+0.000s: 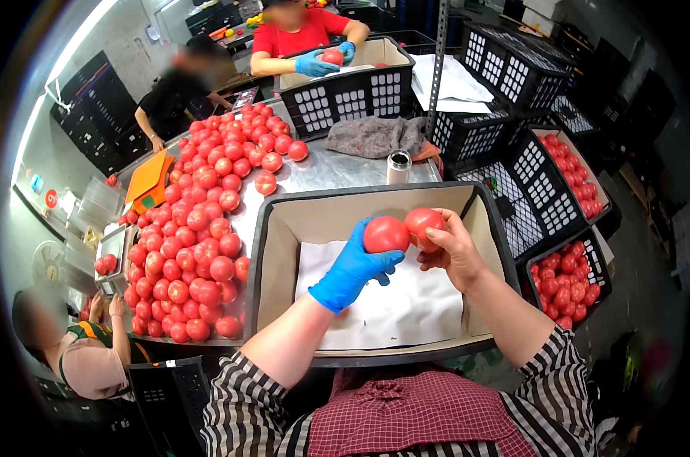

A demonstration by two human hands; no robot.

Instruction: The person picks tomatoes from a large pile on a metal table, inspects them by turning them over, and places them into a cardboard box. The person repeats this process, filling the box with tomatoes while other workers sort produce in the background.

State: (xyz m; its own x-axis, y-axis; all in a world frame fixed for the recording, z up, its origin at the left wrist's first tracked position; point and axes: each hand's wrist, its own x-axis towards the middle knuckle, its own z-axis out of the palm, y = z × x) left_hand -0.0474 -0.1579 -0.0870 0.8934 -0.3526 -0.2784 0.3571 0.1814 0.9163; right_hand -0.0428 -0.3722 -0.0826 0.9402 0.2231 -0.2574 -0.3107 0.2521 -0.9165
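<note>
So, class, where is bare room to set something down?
Bare table shows between the tomato pile, cloth and crate. Inside the crate, the paper below the right hand is largely bare. The pile crowds the table's left side.

and it's bright blue on the glove [343,276] of my left hand [360,266], with pinkish red blazing from the first tomato [386,235] in it! red again, the second tomato [422,226] in my right hand [459,251]! white on the paper [390,320], beige on the lining [281,289], black on the crate rim [255,282]. my sleeves [242,404] flash black and pale stripes, my apron [421,407] a fine dark-red check! red fills the tomato heap [192,236], grey the cloth [375,137]; opposite me, a red shirt [300,34] with blue gloves [314,65]!
</note>
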